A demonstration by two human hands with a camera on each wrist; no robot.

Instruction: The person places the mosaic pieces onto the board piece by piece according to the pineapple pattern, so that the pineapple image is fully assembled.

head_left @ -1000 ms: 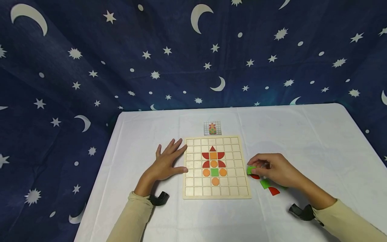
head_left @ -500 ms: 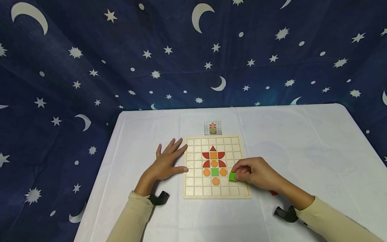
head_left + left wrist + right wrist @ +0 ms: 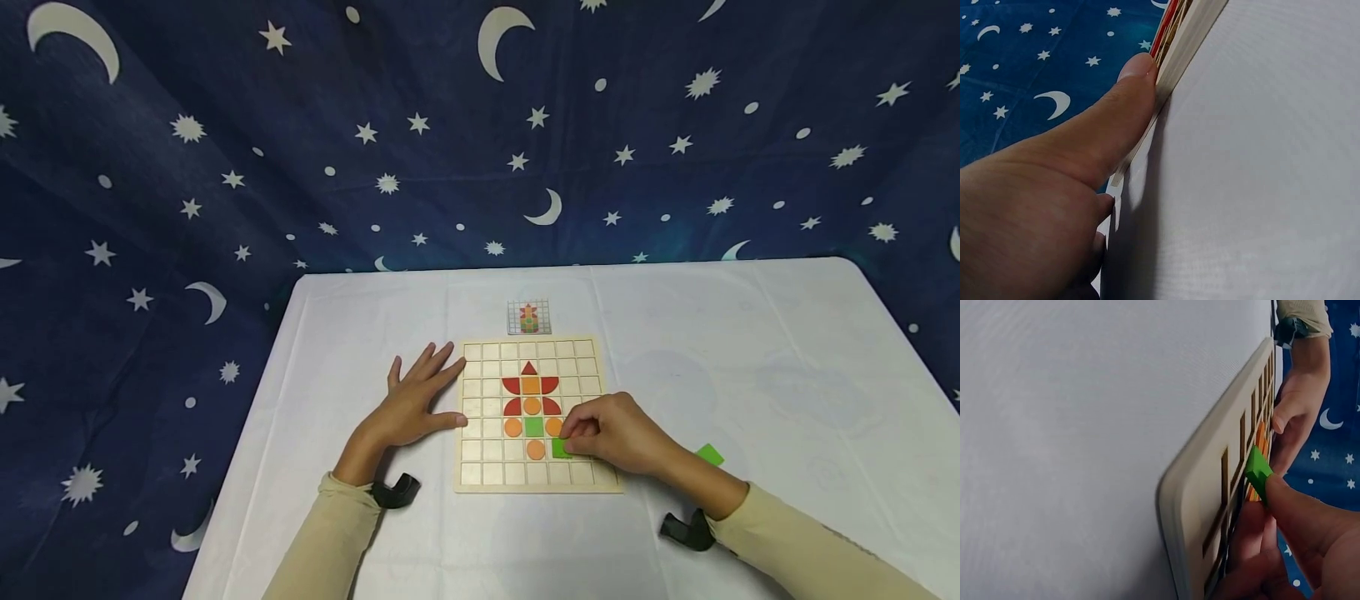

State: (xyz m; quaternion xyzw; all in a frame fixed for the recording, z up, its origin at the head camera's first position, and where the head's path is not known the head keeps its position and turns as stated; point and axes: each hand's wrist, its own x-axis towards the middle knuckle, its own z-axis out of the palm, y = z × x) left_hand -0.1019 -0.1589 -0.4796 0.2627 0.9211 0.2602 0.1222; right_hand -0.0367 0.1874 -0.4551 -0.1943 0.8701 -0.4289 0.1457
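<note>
My right hand [image 3: 611, 433] pinches a green square tile [image 3: 560, 448] between thumb and fingers, low over the wooden grid board [image 3: 480, 475]. In the right wrist view the green tile [image 3: 1259, 469] is tilted, one corner at the board's grid. Just left of it in the head view lies an orange circle tile [image 3: 536, 450], and above it another, partly behind the fingertips. My left hand [image 3: 408, 408] is spread flat, thumb and a fingertip on the board's left edge. Its thumb [image 3: 1129, 100] rests on the board's rim in the left wrist view. A green square [image 3: 534, 427] sits in the board's middle.
A small pattern card [image 3: 528, 317] lies behind the board, printed with a coloured figure on a grid. Red quarter pieces and a red triangle [image 3: 528, 367] occupy upper cells. Another green tile [image 3: 709, 454] lies on the white cloth, partly behind the right forearm.
My right hand has carried the green square tile leftward from the loose pieces onto the board, beside the lower orange circle. The left hand has stayed in place.
</note>
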